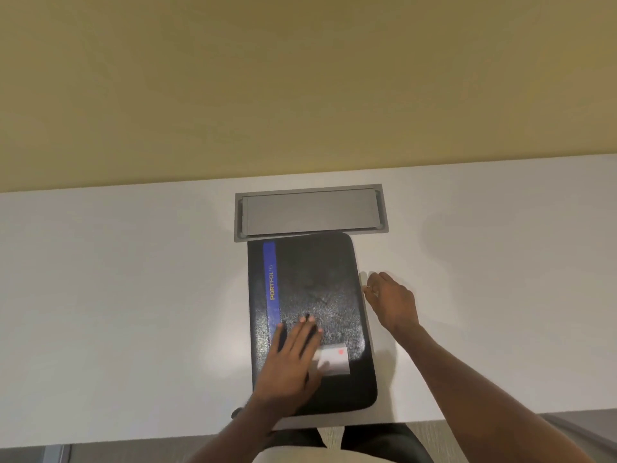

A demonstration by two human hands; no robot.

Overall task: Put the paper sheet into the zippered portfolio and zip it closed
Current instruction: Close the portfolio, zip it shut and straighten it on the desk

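The black zippered portfolio (317,295) lies closed on the white desk (133,295), with a blue strip reading PORTFOLIO down its left side and a small white label (335,357) near its front. My left hand (290,359) rests flat on the front of the cover, fingers spread. My right hand (390,302) is at the middle of the portfolio's right edge, fingertips curled and pinched together on the zipper there; the pull itself is hidden under the fingers. No paper sheet is visible.
A grey recessed cable hatch (310,212) sits in the desk just beyond the portfolio's far edge. A yellow wall (300,78) rises behind the desk. The desk's front edge runs just below the portfolio, with my lap beneath it.
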